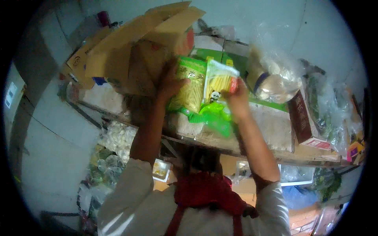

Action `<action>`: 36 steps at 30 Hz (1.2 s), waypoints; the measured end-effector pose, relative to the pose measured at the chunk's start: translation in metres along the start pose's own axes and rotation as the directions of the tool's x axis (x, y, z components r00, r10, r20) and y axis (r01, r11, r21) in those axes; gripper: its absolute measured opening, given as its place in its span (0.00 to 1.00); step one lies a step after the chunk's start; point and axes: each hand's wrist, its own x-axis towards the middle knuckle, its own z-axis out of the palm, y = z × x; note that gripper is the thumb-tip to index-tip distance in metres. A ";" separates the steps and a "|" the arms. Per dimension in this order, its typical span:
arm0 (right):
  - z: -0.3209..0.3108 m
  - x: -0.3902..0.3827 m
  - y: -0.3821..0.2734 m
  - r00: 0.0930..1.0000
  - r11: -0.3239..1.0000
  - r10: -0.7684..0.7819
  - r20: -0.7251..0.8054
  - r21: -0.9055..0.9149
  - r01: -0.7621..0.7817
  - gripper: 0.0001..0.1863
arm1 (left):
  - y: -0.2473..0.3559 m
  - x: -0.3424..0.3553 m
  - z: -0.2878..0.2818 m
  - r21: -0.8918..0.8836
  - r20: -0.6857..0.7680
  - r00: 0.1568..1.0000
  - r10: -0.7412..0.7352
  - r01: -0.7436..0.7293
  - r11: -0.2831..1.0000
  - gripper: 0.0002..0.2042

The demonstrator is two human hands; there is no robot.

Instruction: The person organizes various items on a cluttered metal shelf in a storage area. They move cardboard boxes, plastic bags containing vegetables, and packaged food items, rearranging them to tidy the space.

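Near the middle of the wooden table, my left hand (170,80) grips the left side of a clear bag of pale yellow sticks with a green top (191,90). Beside it, my right hand (237,96) grips the right side of a white packet (220,78) with yellow sticks, a panda picture and a red patch. The two packets stand side by side, tilted, above a bright green plastic bag (216,124) on the table's front part. My fingers are curled, partly in shadow on the left.
An open cardboard box (106,63) is at back left. A clear bag of pale items (275,82), a long brown box (303,118) and loose plastic bags (330,110) lie right. Behind stand green boxes (201,53). Below the table edge (267,147) are bagged produce (116,139) and cartons.
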 end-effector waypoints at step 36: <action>-0.284 -0.141 -0.027 0.803 0.232 -0.591 -0.078 -0.970 0.077 0.29 | 0.318 0.081 0.203 0.250 0.043 0.925 0.377 -0.375 0.893 0.47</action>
